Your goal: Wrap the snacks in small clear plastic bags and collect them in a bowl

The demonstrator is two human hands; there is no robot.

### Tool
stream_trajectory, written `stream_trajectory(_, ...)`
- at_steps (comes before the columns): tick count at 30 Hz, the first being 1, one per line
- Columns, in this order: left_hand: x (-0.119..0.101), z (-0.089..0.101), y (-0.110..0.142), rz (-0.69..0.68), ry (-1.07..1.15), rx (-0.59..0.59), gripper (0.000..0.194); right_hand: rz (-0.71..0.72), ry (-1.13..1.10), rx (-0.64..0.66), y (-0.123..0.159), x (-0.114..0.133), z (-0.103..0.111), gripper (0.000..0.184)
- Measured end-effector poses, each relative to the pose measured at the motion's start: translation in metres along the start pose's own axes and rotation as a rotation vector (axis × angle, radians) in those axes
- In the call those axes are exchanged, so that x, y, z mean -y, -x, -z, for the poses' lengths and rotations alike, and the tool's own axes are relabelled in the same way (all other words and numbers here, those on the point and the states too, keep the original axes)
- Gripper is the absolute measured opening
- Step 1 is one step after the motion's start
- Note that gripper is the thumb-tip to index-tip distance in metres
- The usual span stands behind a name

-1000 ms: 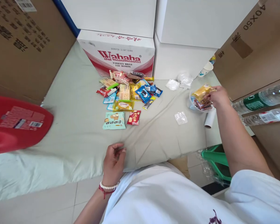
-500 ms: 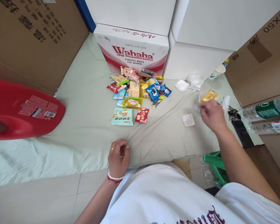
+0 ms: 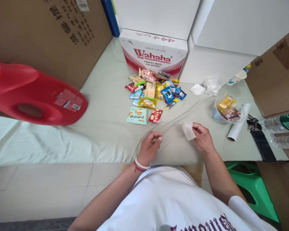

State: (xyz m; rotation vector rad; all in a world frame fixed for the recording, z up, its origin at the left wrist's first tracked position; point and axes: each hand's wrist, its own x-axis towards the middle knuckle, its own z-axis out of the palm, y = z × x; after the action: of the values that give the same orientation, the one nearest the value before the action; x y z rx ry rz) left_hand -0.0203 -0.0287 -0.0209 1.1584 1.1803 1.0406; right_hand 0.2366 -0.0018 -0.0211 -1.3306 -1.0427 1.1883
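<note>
Currently the right hand point(image 3: 203, 137) pinches a small folded plastic sheet point(image 3: 188, 131) between thumb and fingers, near the front edge of the cloth-covered table point(image 3: 106, 128). Beside it the left hand point(image 3: 149, 149) is half-open with fingers loosely curled, nearest a red packet point(image 3: 155, 116), while a clear bowl point(image 3: 216, 113) of wrapped snacks point(image 3: 227, 103) stands farther right.

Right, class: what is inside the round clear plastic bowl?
A yellow plastic packet and brown wrapped snacks; something pale blue shows through the side. Whatever lies underneath is covered.
</note>
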Motion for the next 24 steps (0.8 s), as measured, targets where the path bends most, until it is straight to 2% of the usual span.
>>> stream_trajectory(3,-0.006,-0.02,-0.019,-0.003,0.112,0.072,0.036,-0.091,-0.08,0.107,0.012,-0.008,-0.034,0.036)
stream_trajectory(6,-0.002,-0.024,-0.028,-0.056,0.086,0.029,0.021,-0.155,-0.098,0.214,0.016,-0.011,-0.049,0.035)
stream_trajectory(9,0.007,-0.018,-0.027,-0.006,0.109,-0.079,0.021,-0.171,-0.142,0.2,0.016,-0.012,-0.047,0.03)
stream_trajectory(11,0.011,-0.014,-0.024,0.036,0.15,-0.109,0.024,-0.171,-0.155,0.156,0.015,-0.011,-0.042,0.028)
stream_trajectory(14,0.01,-0.012,-0.02,0.05,0.15,-0.032,0.027,-0.177,-0.14,0.173,0.016,-0.009,-0.039,0.033)
stream_trajectory(16,0.007,-0.014,-0.017,0.022,0.083,0.051,0.026,-0.192,-0.122,0.274,0.017,-0.006,-0.043,0.043)
stream_trajectory(18,0.006,-0.016,-0.016,-0.027,0.012,0.083,0.024,-0.194,-0.092,0.356,0.017,-0.004,-0.048,0.041)
stream_trajectory(19,0.006,-0.017,-0.016,-0.048,-0.008,0.073,0.023,-0.185,-0.08,0.354,0.017,-0.004,-0.051,0.035)
stream_trajectory(21,0.008,-0.017,-0.015,-0.059,-0.006,0.019,0.022,-0.158,-0.085,0.267,0.015,-0.004,-0.052,0.028)
stream_trajectory(24,0.011,-0.014,-0.016,-0.027,0.038,-0.07,0.023,-0.149,-0.128,0.129,0.015,-0.006,-0.045,0.028)
